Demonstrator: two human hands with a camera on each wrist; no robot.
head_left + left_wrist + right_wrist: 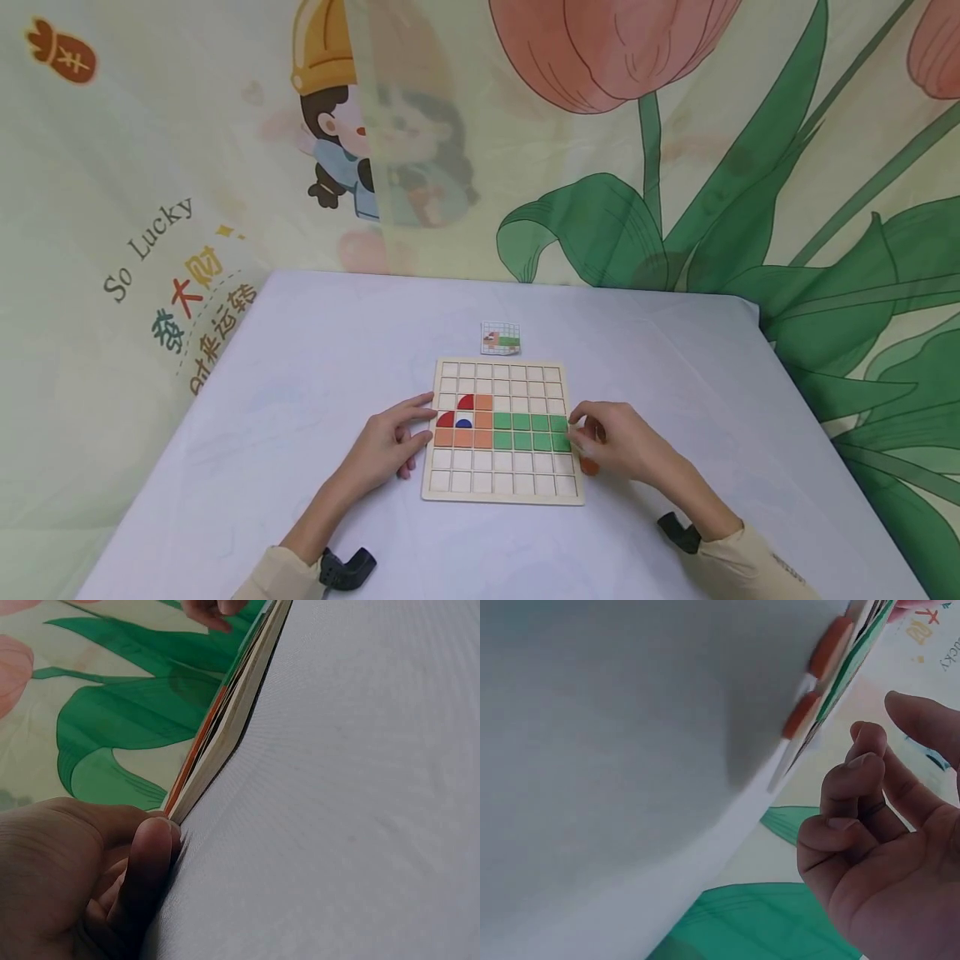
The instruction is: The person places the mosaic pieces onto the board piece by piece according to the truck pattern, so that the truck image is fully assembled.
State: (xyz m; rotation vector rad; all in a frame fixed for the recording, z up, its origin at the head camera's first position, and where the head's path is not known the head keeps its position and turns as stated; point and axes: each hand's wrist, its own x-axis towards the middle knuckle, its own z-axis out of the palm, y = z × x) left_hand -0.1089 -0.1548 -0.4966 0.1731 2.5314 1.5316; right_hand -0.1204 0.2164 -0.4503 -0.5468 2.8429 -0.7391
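A wooden grid board (502,492) lies flat on the table. Orange squares (483,438), red quarter-circles (467,403), a blue half-circle (464,424) and two rows of green squares (520,422) fill some of its cells. At the left edge, my left hand (386,437) touches the board with spread fingertips and thumb. My right hand (618,437) is beside the right edge, its lower fingers bent; the right wrist view shows nothing between thumb and forefinger. Two orange pieces, one farther (831,649) and one nearer (801,715), lie against that edge.
Behind the board lies a small card (500,339) printed with a coloured grid picture. A white cloth (337,333) covers the table. A printed backdrop (435,242) with flowers and a cartoon figure hangs behind. Dark straps (347,569) sit at both wrists.
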